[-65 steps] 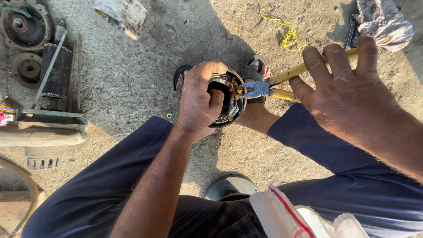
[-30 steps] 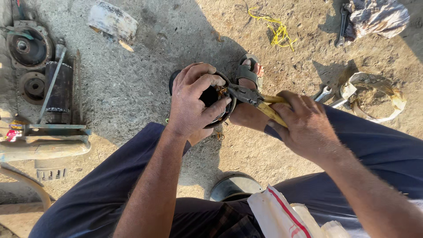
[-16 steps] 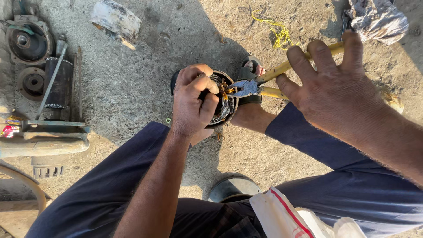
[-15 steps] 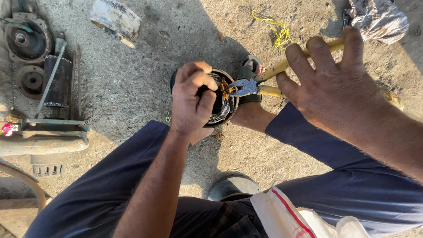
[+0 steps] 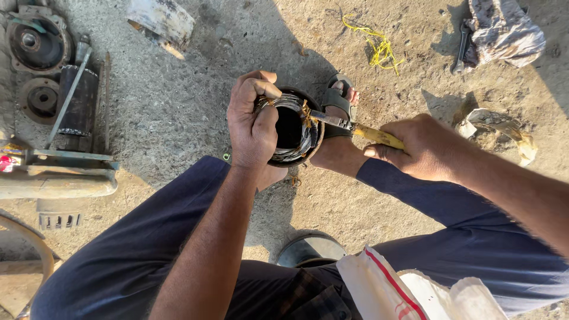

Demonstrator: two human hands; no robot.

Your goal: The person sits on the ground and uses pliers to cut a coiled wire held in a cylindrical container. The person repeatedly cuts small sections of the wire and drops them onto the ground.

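Right hand (image 5: 424,148) grip closed on the yellow handles of the pliers (image 5: 355,127). Tool's long axis runs right-to-left, slightly up, nose touching the near-right rim of the stator (image 5: 290,127) at the winding. Left hand (image 5: 255,121) grip wraps the stator's left rim, thumb over the coil, bore facing up. Stator sits between the knees on the ground, sandalled foot (image 5: 338,101) just behind it.

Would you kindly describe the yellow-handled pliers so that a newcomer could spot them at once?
Start at the round motor stator on the ground between the person's knees, steadied by the left hand. The pliers run from its wire windings to the right hand; no other tool here has yellow grips.
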